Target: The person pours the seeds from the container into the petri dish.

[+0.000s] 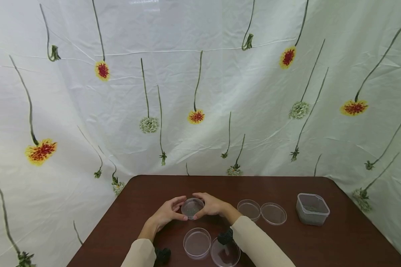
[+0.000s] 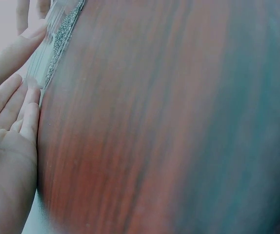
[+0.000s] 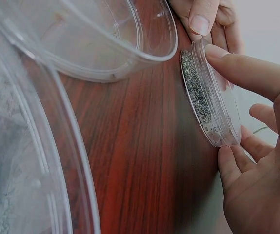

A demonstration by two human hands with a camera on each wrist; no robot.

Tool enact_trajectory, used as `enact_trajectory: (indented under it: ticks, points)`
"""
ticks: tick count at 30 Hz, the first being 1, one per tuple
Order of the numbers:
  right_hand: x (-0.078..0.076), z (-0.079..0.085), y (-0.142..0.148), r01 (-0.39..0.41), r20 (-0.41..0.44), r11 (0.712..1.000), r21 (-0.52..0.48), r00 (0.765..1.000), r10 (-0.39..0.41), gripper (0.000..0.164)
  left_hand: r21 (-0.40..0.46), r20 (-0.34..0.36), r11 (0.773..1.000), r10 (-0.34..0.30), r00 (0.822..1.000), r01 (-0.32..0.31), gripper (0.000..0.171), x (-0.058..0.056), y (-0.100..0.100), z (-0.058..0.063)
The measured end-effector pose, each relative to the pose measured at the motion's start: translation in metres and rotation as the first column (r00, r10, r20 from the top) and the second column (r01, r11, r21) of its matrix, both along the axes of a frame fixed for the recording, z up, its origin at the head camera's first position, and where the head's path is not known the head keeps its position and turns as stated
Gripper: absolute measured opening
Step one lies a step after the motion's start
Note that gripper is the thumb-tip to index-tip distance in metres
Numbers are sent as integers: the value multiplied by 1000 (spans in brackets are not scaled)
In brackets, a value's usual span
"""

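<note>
A clear round petri dish (image 1: 192, 208) with dark grey-green granules in it lies between both hands near the middle of the table. My left hand (image 1: 167, 214) holds its left side, thumb at the near edge and fingers round the far edge. From the right, my right hand (image 1: 214, 205) grips the same dish between thumb and fingers. In the right wrist view the granules (image 3: 197, 92) form a layer in the lower part, and a clear lid (image 3: 223, 107) sits over it. Both thumbs are at the dish's rim there.
Two shallow clear dish pieces (image 1: 249, 210) (image 1: 273, 214) lie right of the hands. Nearer the front are another dish (image 1: 197, 243) and a round piece (image 1: 225, 255) partly under the right forearm. A plastic tub (image 1: 313, 218) with granules stands at right on the brown table (image 1: 103, 241).
</note>
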State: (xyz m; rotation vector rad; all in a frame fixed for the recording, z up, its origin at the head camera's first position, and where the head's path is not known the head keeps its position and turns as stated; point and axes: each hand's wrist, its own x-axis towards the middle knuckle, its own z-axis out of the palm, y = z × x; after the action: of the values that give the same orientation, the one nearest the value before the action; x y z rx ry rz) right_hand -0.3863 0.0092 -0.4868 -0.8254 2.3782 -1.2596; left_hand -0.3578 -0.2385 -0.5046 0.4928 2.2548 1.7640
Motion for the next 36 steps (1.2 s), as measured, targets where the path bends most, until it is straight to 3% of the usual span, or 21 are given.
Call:
enact_trajectory:
  ticks: [18, 29, 36]
  points:
    - [-2, 13, 10, -12, 7, 999, -40, 1000, 13, 93, 59, 13, 998, 7, 1000, -7, 90, -4, 0, -2]
    - [-2, 35, 37, -4, 15, 996, -91, 1000, 5, 91, 102, 21, 990, 96, 995, -97, 92, -2, 7, -1]
    - [1, 56, 66, -29, -39, 995, -94, 999, 25, 91, 66, -43, 971, 233, 971, -230, 92, 9, 5, 8]
